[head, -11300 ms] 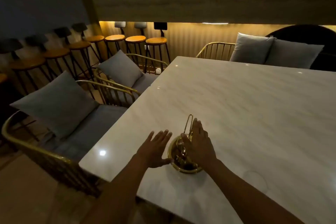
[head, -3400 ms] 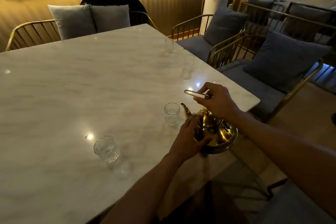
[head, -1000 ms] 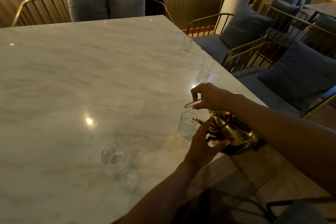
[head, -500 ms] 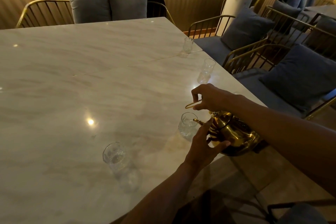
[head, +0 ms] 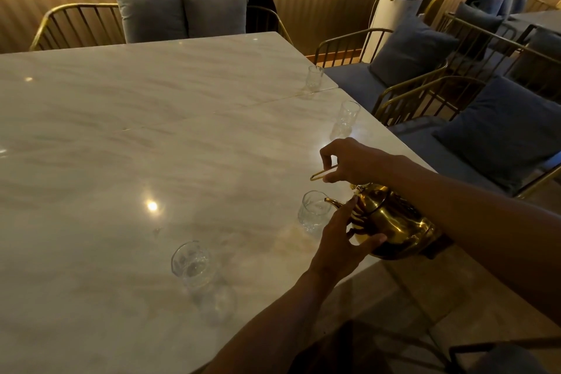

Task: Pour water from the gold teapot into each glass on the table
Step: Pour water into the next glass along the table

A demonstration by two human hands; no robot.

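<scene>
The gold teapot [head: 394, 222] hangs tilted to the left near the table's right edge, its spout over the rim of a clear glass [head: 314, 212]. My right hand [head: 353, 161] grips the thin gold handle from above. My left hand [head: 343, 240] presses against the pot's near side with fingers spread. Another glass [head: 194, 264] stands nearer me to the left. Two more glasses [head: 347, 114] [head: 314, 77] stand farther along the right edge. I cannot make out the water stream.
The white marble table [head: 151, 146] fills the left and middle. Gold wire chairs with grey cushions [head: 501, 127] line its right side, close to the edge. Two pillows [head: 179, 14] sit on a chair at the far end.
Over the last second the tilted teapot and both hands have barely moved, with the spout staying over the same glass. Earlier the pot was less tilted beside this glass.
</scene>
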